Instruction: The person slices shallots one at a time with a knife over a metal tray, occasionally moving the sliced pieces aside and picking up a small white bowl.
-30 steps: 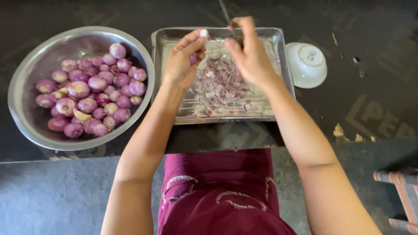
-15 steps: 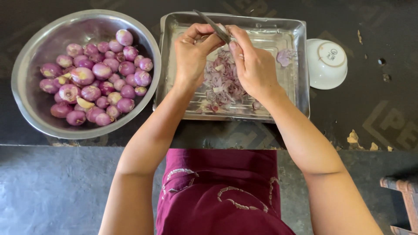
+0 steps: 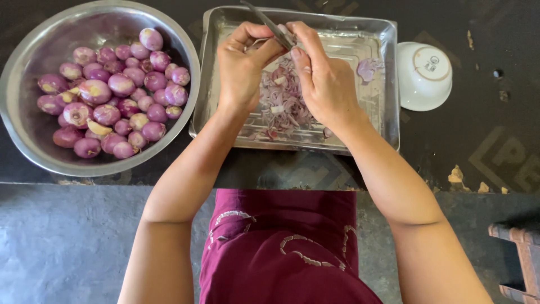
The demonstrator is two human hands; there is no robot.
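A: Where's the knife (image 3: pixel 270 25)?
B: I see my right hand (image 3: pixel 323 84) pinching it, blade slanting far-left over the steel tray (image 3: pixel 388 84).
A: Left hand (image 3: pixel 242 70)?
B: Fingers curled, pinching something small at the blade; can't tell what. Sliced shallots (image 3: pixel 284 101) lie just below both hands.

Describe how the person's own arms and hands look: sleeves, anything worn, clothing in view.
Both forearms are bare to the elbow, with no sleeves visible. The left hand and right hand wear no gloves; no rings or bracelets can be made out. Below them shows a maroon garment with pale looping embroidery.
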